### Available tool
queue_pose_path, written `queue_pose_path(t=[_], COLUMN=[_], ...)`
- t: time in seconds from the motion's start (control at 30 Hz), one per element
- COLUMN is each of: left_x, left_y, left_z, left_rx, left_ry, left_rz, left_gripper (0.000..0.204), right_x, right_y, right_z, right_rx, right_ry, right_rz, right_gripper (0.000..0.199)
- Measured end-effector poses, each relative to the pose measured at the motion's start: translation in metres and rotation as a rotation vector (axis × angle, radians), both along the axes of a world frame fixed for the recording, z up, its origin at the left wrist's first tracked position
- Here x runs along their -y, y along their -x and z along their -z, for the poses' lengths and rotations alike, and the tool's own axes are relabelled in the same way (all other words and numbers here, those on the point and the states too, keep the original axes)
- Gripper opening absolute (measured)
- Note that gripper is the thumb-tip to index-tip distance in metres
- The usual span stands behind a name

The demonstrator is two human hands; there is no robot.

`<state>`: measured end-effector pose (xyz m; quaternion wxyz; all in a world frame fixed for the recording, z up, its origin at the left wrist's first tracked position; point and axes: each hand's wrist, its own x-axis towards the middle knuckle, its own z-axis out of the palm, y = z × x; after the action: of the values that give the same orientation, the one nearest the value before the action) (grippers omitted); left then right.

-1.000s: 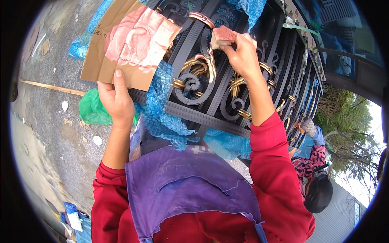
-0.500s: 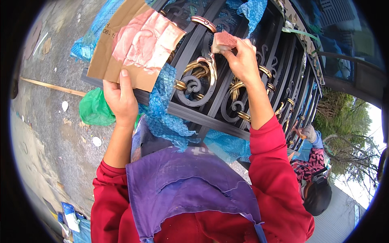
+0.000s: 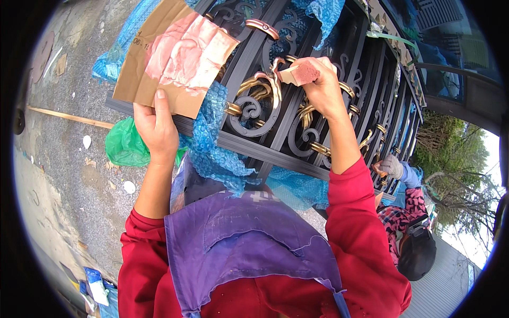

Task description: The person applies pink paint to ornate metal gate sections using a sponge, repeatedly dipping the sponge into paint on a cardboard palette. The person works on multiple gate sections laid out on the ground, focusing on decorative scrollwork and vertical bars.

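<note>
My left hand (image 3: pixel 158 124) grips the lower edge of a brown cardboard piece (image 3: pixel 130 85), its thumb on top. Wet pink paint (image 3: pixel 183 58) is spread over much of that cardboard. In my right hand (image 3: pixel 324 87) is a sponge block (image 3: pixel 305 73), pale on one side and pink-stained on another. Its pale edge meets, or nearly meets, a curled leaf ornament (image 3: pixel 277 79) with a pinkish coat on a dark metal gate (image 3: pixel 260 151). Gold-coloured leaves and collars (image 3: pixel 319 149) decorate the gate's scrolls. A collar (image 3: pixel 262 27) above has a pink-copper tone.
Blue bubble wrap (image 3: pixel 212 143) hangs over the gate's near edge. A green plastic bag (image 3: pixel 126 142) and a wooden strip (image 3: pixel 69 116) lie on the ground at left. At the gate's right end another person's gloved hand (image 3: pixel 391 167) works on it; that person wears a dark cap (image 3: pixel 416 254).
My right hand has turned and shifted slightly right and down, bringing the sponge block lower against the leaf ornament. The cardboard in my left hand has barely moved.
</note>
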<state>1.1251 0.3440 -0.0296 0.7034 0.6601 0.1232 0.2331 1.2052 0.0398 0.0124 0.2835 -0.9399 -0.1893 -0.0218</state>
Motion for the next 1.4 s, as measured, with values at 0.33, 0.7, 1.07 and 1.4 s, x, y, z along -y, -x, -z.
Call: queue_pose_path(t=[0.33, 0.7, 1.07, 1.4], left_x=[-0.005, -0.004, -0.004, -0.003], left_y=[0.004, 0.003, 0.003, 0.002], left_z=[0.006, 0.007, 0.005, 0.007], left_rx=[-0.057, -0.037, -0.034, -0.017], left_ry=[-0.013, 0.004, -0.002, 0.013], left_rz=[0.053, 0.055, 0.059, 0.047], left_gripper=[0.032, 0.033, 0.033, 0.032], right_x=[0.001, 0.005, 0.007, 0.001], right_y=[0.010, 0.012, -0.001, 0.001], right_z=[-0.001, -0.004, -0.003, -0.007], right_rx=[-0.028, -0.025, -0.002, -0.080], right_ry=[0.032, 0.098, 0.050, 0.114], right_rz=[-0.102, -0.138, -0.179, -0.346], right_gripper=[0.029, 0.021, 0.033, 0.030])
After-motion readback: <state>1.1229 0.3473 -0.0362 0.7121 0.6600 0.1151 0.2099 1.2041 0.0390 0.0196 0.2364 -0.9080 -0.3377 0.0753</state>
